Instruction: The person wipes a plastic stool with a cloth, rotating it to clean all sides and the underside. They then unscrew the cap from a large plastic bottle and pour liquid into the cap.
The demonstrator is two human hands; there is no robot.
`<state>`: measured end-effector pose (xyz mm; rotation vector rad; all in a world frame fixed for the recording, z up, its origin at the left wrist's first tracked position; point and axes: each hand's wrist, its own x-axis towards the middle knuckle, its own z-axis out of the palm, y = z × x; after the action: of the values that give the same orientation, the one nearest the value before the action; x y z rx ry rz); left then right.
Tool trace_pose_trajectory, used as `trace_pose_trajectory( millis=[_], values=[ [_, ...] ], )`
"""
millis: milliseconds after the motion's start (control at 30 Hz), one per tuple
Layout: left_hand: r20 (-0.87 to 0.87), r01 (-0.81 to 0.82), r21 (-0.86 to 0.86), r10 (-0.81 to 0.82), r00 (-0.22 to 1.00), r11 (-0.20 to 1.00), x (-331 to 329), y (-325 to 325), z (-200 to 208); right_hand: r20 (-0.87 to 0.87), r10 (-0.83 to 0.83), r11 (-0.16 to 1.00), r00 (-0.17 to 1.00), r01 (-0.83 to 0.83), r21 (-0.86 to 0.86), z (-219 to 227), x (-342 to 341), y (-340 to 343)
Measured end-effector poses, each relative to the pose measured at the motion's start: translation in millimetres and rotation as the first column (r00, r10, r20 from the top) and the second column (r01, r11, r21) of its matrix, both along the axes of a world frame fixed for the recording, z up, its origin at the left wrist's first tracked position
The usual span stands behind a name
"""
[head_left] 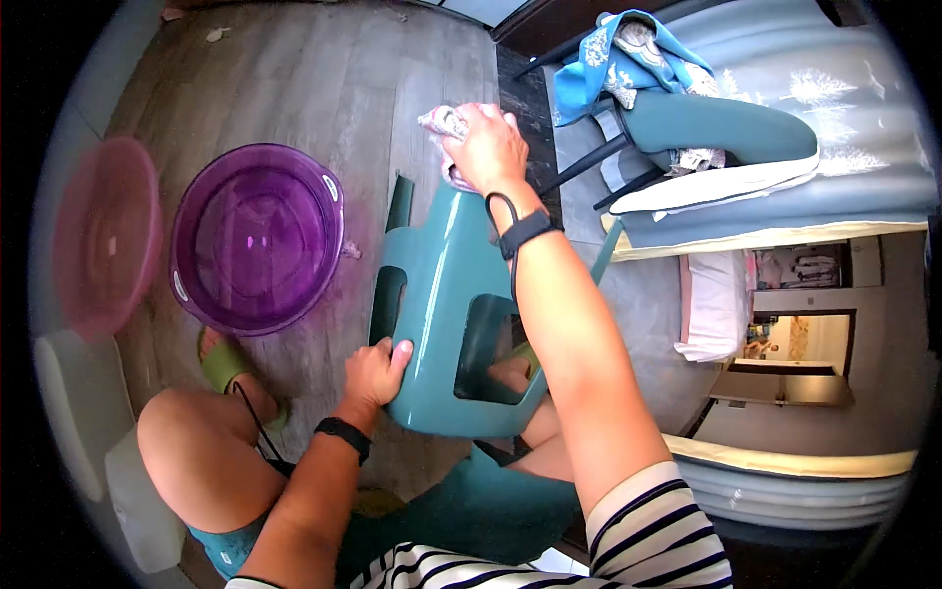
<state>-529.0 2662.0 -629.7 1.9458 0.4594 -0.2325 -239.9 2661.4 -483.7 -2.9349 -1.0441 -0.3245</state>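
A glossy teal plastic chair (429, 314) with large cut-out openings stands between my knees. My left hand (377, 373) is closed on its near left edge, with the thumb lying on the outer face. At the far end of the chair, my right hand (488, 149) is bunched around a pale patterned cloth (446, 123). The cloth rests against the chair's far edge, and part of it is hidden under my fingers. Two slim teal legs stick out at either side of the far end.
A purple basin (260, 329) sits on the wood-look floor (285, 79) at left, beside a pink basin (106, 236). At upper right, another teal chair (721, 123) with dark legs carries blue cloth (589, 74). My foot in a green slipper (226, 363) is near the purple basin.
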Motion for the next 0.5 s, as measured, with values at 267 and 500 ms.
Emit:
trace_pose_trajectory(
  millis=[267,500],
  values=[
    [-0.033,0.006,0.013,-0.005,0.999,1.0,-8.3,8.7,-1.7,-0.228,0.229,0.968,0.946,-0.198,0.153,-4.2,-87.3,-46.7],
    [0.012,-0.05,-0.006,0.05,0.999,0.999,-4.6,4.8,-9.7,-0.241,-0.039,0.979,0.97,0.085,0.183,1.9,-36.5,-33.6]
  ],
)
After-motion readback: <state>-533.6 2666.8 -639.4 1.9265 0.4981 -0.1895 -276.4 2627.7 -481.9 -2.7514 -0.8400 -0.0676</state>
